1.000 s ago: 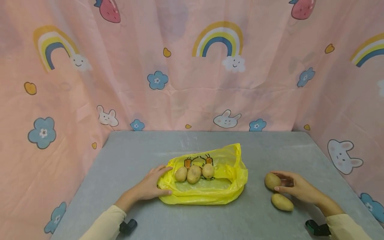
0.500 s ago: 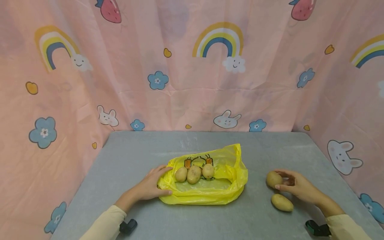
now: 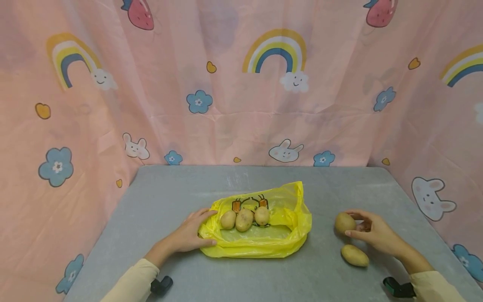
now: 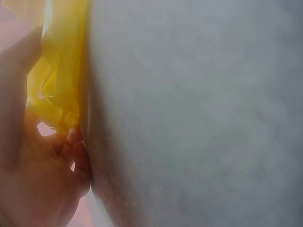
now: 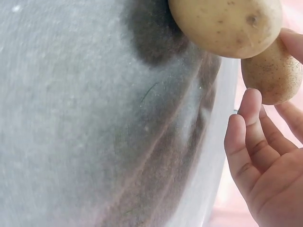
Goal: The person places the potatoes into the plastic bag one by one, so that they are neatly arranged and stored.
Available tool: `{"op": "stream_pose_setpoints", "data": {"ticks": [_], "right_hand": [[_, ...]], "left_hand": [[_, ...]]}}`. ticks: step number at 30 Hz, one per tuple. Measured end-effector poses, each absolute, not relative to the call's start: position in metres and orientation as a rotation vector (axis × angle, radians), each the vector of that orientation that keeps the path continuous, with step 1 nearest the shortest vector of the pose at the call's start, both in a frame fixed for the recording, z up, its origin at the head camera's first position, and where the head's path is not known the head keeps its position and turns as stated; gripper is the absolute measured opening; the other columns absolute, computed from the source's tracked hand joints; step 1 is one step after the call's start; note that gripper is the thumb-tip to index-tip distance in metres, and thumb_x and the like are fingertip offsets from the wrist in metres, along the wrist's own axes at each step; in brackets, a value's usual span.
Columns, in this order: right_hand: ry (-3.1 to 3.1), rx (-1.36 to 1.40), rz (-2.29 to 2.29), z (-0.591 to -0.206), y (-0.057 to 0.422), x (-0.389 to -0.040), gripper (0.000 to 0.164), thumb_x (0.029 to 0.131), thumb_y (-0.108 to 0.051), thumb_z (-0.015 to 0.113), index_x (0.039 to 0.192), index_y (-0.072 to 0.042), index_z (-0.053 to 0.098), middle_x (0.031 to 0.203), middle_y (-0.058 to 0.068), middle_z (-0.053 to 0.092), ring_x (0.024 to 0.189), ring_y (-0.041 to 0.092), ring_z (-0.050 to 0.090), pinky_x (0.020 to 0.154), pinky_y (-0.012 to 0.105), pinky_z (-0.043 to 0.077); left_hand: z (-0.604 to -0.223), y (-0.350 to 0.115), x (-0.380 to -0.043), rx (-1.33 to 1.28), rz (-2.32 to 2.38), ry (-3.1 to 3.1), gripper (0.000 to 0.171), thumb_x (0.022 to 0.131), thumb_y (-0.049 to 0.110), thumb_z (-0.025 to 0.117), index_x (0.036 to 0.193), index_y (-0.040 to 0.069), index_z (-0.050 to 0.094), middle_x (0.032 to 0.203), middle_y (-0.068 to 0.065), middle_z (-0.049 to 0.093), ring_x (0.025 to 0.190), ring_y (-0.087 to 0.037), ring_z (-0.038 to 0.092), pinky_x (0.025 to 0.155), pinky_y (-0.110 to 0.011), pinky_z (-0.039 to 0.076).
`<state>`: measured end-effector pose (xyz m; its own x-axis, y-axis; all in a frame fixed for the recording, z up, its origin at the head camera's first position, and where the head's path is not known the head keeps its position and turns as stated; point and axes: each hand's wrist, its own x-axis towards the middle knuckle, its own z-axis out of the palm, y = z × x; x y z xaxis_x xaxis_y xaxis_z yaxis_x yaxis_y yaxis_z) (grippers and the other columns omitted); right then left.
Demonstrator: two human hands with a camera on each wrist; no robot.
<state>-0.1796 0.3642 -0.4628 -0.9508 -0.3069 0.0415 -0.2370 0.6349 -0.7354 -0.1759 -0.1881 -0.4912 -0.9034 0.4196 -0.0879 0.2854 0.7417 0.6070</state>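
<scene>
A yellow plastic bag (image 3: 256,248) lies with its mouth spread in the middle of the table. Three potatoes (image 3: 244,220) sit side by side inside it. My left hand (image 3: 188,235) holds the bag's left end between thumb and fingers; the left wrist view shows yellow plastic (image 4: 61,71) within that grasp. Right of the bag, my right hand (image 3: 383,237) grips a round potato (image 3: 344,223) with thumb and fingertips. Nearer to me, a longer potato (image 3: 354,256) lies on the table. In the right wrist view, this nearer potato (image 5: 227,23) partly covers the held potato (image 5: 272,78).
The grey table (image 3: 170,184) is bordered at the back and sides by a pink patterned curtain (image 3: 226,126). Dark devices show at both wrists, such as the one by the right sleeve (image 3: 399,287).
The round potato has shifted slightly rightward with my right hand's fingers around it, then stays nearly in place. My left hand and the bag have hardly moved.
</scene>
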Motion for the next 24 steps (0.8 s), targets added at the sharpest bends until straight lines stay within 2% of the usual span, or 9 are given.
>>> {"op": "stream_pose_setpoints", "data": {"ticks": [9,16,22,24], "right_hand": [[2.761,-0.397,-1.233,-0.457,0.361,-0.179,0.058,0.091,-0.016,0.075,0.14,0.005,0.051,0.129,0.032,0.058,0.075,0.003,0.059,0.062,0.024,0.05],[2.813,-0.466,-1.27,-0.452,0.357,-0.176,0.054,0.09,-0.011,0.075,0.137,0.002,0.053,0.12,0.015,0.061,0.069,0.006,0.059,0.057,0.025,0.049],[2.818,-0.463,-1.274,-0.442,0.348,-0.173,0.056,0.09,-0.012,0.076,0.138,0.002,0.052,0.126,0.029,0.059,0.07,0.005,0.058,0.057,0.025,0.049],[2.816,-0.462,-1.272,-0.438,0.344,-0.172,0.056,0.09,-0.013,0.076,0.138,0.001,0.053,0.127,0.029,0.059,0.07,0.005,0.058,0.059,0.025,0.049]], "left_hand": [[-0.489,-0.187,-0.175,0.536,0.904,2.712,0.087,0.082,0.057,0.076,0.156,0.027,0.04,0.163,-0.01,0.033,0.147,-0.041,0.032,0.112,-0.068,0.032],[-0.488,-0.187,-0.175,0.54,0.896,2.716,0.087,0.082,0.056,0.076,0.155,0.026,0.04,0.163,-0.01,0.034,0.147,-0.039,0.033,0.112,-0.067,0.033],[-0.489,-0.187,-0.175,0.531,0.899,2.714,0.087,0.082,0.056,0.077,0.155,0.027,0.04,0.164,-0.01,0.033,0.147,-0.038,0.033,0.112,-0.067,0.032],[-0.489,-0.187,-0.175,0.53,0.901,2.713,0.087,0.082,0.056,0.077,0.155,0.027,0.04,0.164,-0.009,0.033,0.147,-0.038,0.033,0.112,-0.067,0.033]]}}
